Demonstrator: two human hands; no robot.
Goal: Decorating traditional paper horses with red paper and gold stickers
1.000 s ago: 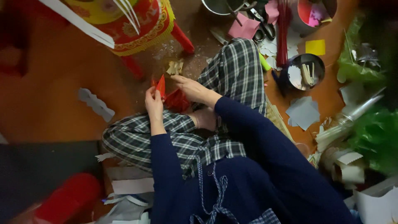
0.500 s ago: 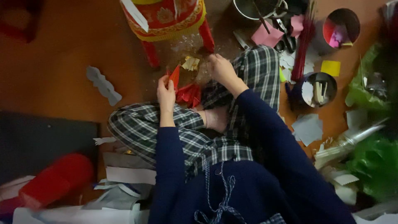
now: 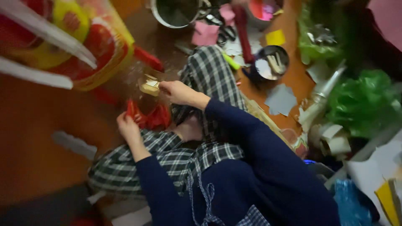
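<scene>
So, the red paper (image 3: 146, 116) is sitting on the floor just in front of the crossed legs, with the left hand (image 3: 129, 127) closing its fingers on the paper's left edge. The right hand (image 3: 176, 92) is reaching further out, fingertips pinching a small pale scrap (image 3: 150, 86). Frame is blurry, so grip detail is rough. A grey paper cutout (image 3: 74, 144) is lying left of the left hand; a dark bowl (image 3: 270, 62) is sitting well right of the right hand.

Two hands (image 3: 130, 127) — two bowls (image 3: 272, 62).
</scene>
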